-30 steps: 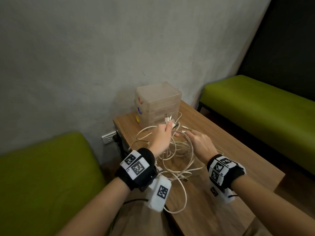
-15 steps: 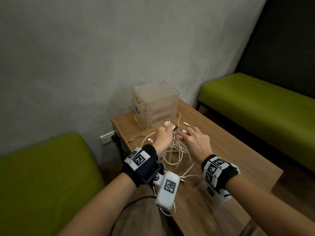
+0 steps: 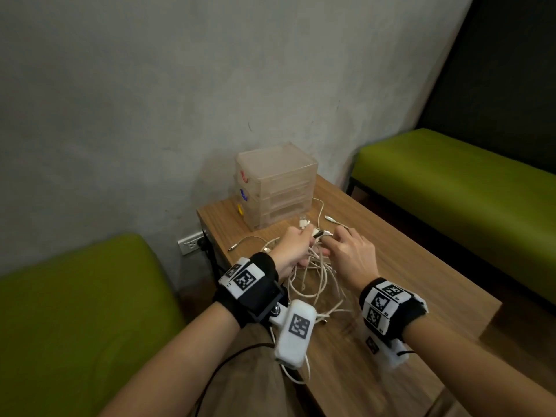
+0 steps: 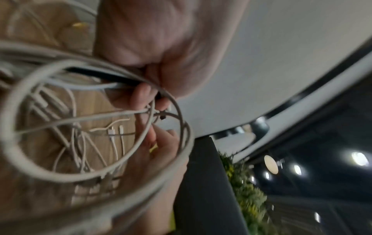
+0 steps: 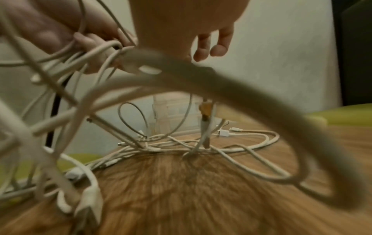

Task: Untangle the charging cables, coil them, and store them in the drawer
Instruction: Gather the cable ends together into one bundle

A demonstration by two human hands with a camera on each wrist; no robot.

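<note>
A tangle of white charging cables lies on the wooden table in front of a clear plastic drawer unit. My left hand grips a bunch of strands raised off the table, with several plugs and a black connector sticking out above the fist. My right hand is right beside it, its index finger and thumb closing on a white strand under the fist. In the right wrist view the other fingers hang loosely curled over the cables. In the left wrist view loops are blurred.
The drawer unit's three drawers are closed; it stands at the table's far left corner against the grey wall. Loose cable ends lie to its right and to the left. Green benches flank the table. A wall socket sits low left.
My right hand has moved from over the pile to the strands beside my left fist. My left hand keeps its grip on the bunch; a loose cable end now shows left of it.
</note>
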